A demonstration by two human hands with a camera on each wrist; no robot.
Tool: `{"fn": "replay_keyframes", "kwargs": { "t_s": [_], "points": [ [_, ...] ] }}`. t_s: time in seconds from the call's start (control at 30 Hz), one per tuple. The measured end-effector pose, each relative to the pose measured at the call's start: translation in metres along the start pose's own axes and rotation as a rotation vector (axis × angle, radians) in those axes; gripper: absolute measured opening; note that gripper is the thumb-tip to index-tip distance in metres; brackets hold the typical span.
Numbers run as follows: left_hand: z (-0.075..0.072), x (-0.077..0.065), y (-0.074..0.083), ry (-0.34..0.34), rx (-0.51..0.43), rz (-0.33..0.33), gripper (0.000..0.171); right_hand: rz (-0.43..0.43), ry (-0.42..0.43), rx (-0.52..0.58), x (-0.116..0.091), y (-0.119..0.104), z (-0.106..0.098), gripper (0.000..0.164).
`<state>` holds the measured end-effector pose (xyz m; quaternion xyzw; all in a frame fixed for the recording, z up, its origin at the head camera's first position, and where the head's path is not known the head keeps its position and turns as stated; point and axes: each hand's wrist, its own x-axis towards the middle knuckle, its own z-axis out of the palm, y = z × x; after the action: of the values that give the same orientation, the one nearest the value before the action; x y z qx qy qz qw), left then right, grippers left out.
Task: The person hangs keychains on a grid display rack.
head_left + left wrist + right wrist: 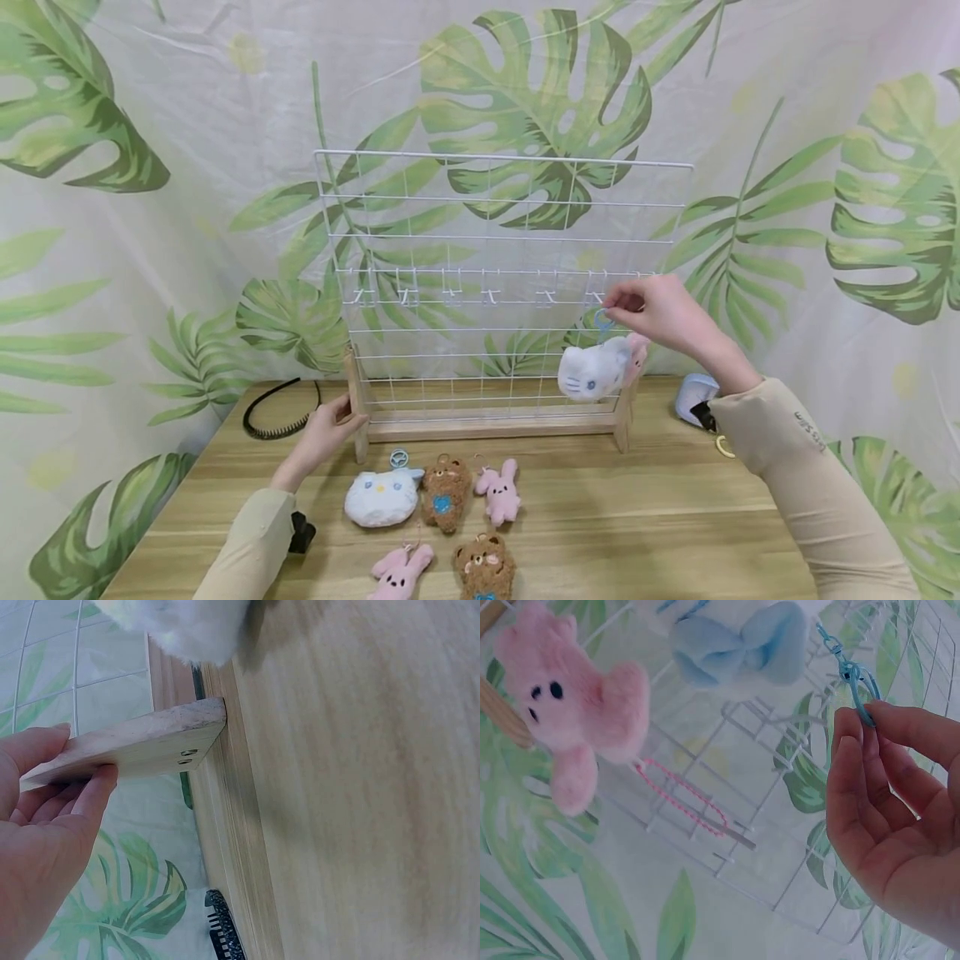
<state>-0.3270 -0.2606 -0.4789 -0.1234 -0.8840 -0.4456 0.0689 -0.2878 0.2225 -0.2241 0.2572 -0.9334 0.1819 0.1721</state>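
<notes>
Now | right hand [662, 317] pinches ring [857, 697], white plush [590, 373] beneath | left hand [325, 431] grips wooden upright [146, 740]

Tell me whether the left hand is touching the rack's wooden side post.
Touching. The left wrist view shows it plainly: the left hand grips the wooden side post between thumb and fingers.

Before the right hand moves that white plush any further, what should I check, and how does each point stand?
1. Blue ring held by the right hand: ok, pinched between thumb and fingertips.
2. White plush hanging below the ring: ok.
3. Left hand on the wooden upright: ok, gripping it.
4. Ring lined up with the nearest hook: cannot tell, depth is unclear.
5. Pink rabbit hung on the rack: ok.
</notes>
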Motion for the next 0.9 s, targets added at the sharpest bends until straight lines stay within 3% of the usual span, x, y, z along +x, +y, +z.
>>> {"fn": "replay_keyframes", "kwargs": {
  "t_s": [0.27, 0.6, 0.9],
  "points": [
    [-0.001, -0.001, -0.001, 0.003, -0.007, 0.004, 0.053, 0.03, 0.001, -0.02, 0.014, 0.005, -0.009, 0.009],
    [-0.001, -0.001, 0.001, -0.006, -0.011, 0.0, 0.053, 0.076, -0.055, 0.005, 0.03, 0.024, 0.002, 0.009],
    [-0.001, -0.002, 0.001, -0.002, -0.005, -0.017, 0.05, 0.084, -0.045, 0.003, 0.035, 0.032, 0.009, 0.008]
  ]
}}
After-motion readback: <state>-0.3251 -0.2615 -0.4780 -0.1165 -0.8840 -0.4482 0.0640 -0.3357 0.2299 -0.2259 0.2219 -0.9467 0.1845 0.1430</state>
